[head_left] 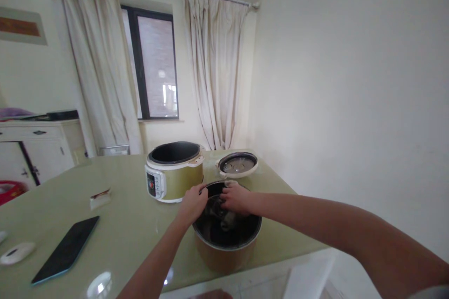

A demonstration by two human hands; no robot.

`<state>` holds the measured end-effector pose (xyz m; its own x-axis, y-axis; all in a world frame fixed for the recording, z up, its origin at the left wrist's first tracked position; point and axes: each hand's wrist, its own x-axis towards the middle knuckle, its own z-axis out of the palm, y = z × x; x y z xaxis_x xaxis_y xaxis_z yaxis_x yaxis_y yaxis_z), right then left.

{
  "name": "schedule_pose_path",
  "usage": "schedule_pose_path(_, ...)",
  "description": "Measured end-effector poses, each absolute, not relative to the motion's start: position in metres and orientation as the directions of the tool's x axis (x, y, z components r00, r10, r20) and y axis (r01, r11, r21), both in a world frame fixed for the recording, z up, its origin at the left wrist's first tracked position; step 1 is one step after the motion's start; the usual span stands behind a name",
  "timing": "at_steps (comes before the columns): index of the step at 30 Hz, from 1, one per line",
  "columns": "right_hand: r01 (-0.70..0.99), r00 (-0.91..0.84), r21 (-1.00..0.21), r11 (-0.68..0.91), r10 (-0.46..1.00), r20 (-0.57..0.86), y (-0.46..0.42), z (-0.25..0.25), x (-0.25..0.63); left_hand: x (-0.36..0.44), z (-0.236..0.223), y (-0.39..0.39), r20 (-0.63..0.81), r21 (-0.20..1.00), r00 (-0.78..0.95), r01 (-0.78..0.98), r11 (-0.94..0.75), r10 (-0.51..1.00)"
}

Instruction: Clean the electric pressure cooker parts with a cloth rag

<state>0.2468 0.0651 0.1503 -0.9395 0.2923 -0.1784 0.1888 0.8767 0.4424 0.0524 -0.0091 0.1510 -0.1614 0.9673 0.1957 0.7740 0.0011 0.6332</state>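
Note:
A dark-lined inner pot with a brownish outside stands near the front edge of the table. My left hand grips its left rim, fingers curled over the edge. Over the far side of the pot, my right hand reaches down inside with bent fingers; a pale scrap shows just behind its knuckles. What those fingertips hold is unclear. A blurred greyish shape lies within the pot below them, either a cloth or a reflection. Behind the left hand sits the electric pressure cooker body, lidless, its dark cavity facing up.
The cooker lid lies upside down at the back right of the table. To the left are a dark phone or tablet, a white oval object and a small packet. A wall rises on the right.

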Motion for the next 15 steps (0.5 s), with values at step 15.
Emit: schedule_pose_path(15, 0.595, -0.617, -0.794, 0.124, 0.704, -0.352, 0.026, 0.106, 0.195, 0.06, 0.156, -0.016, 0.153, 0.265, -0.039, 0.964, -0.003, 0.987)
